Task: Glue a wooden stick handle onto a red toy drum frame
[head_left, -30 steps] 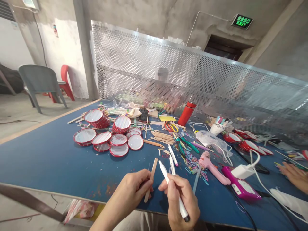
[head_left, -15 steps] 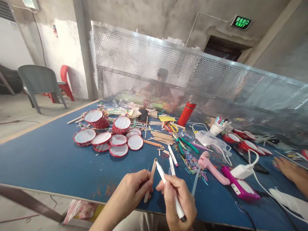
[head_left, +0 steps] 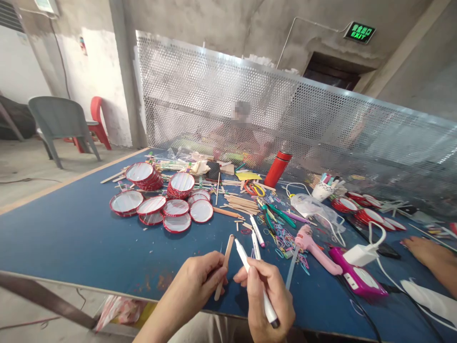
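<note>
My left hand (head_left: 203, 278) pinches a flat wooden stick (head_left: 227, 257) near the table's front edge, its upper end pointing away from me. Closed around a white marker (head_left: 244, 253), my right hand (head_left: 269, 295) is just to the right. The marker's tip is close to the stick's upper end, with a small gap between them. Two more white markers (head_left: 257, 232) lie beyond my right hand. Left of them are stacks of red-rimmed discs (head_left: 174, 222), and a pile of wooden sticks (head_left: 241, 204) lies farther back.
A pink glue gun (head_left: 317, 250), a purple power strip (head_left: 357, 278) and cables lie to the right, near another person's hand (head_left: 424, 252). Green-handled pliers (head_left: 282, 216) rest among colourful small bands. A red bottle (head_left: 277, 169) stands before a perforated metal screen (head_left: 200, 95).
My right hand has shifted slightly right, and the marker tip has moved away from the stick's end. My left hand has barely moved.
</note>
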Demonstrator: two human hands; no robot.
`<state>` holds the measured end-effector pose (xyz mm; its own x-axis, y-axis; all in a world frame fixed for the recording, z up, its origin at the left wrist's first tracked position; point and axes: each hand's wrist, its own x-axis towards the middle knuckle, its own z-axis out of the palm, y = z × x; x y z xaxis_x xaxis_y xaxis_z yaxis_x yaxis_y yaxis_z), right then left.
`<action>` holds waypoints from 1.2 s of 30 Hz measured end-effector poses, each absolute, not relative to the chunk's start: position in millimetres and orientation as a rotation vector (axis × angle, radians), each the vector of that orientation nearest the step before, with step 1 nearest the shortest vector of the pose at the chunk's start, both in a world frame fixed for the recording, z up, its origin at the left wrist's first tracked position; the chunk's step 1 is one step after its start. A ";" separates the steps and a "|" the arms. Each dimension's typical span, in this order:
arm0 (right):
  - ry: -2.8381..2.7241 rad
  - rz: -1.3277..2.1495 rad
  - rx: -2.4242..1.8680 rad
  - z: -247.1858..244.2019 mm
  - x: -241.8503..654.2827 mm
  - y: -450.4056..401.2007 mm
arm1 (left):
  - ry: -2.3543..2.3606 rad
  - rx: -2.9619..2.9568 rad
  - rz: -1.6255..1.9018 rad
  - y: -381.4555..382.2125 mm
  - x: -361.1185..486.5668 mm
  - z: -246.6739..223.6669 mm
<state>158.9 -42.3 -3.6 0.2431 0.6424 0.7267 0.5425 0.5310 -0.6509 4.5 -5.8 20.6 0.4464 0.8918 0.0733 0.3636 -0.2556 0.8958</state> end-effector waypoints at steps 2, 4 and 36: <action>-1.392 0.095 -1.107 -3.6 159.0 -42.5 | 1.056 1.808 0.762 -6.3 4.4 21.3; -1.405 0.100 -1.087 -3.8 158.7 -42.6 | 1.050 1.810 0.767 -6.7 4.4 22.0; -1.397 0.099 -1.094 -4.1 157.4 -43.7 | 1.062 1.831 0.742 -6.9 3.8 23.5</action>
